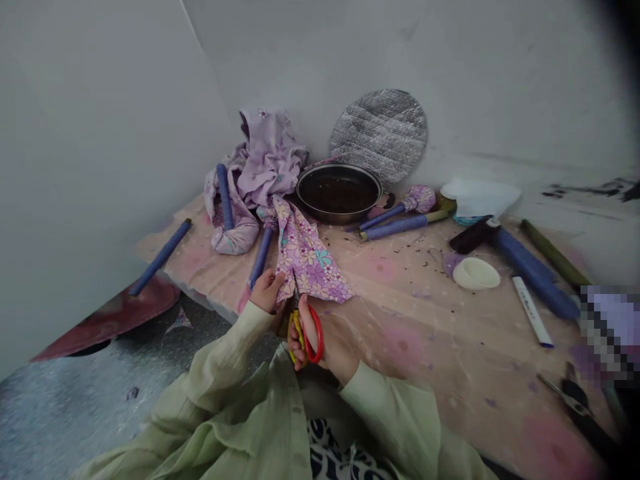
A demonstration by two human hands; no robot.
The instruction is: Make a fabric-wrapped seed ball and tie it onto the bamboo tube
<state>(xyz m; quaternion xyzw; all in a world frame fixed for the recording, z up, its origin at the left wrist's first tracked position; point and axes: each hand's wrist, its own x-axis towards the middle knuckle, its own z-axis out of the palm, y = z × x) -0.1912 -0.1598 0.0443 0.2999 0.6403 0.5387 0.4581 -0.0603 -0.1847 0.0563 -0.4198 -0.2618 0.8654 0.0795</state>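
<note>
My left hand (267, 291) pinches the near edge of a purple floral cloth (307, 257) that lies on the low table (430, 333). My right hand (320, 340) is closed round the handles of red and yellow scissors (305, 327), whose blades point up into the cloth's edge beside my left fingers. A blue stick (261, 257) lies just left of the cloth. Pale green sleeves cover both my arms.
A crumpled lilac cloth (263, 173) and a dark metal pan (339, 192) sit at the back, with a silver round mat (380, 133) leaning on the wall. Blue rolled sticks (395, 227), a white bowl (476, 273), a thick blue roll (530, 270) and a white marker (533, 311) lie on the right.
</note>
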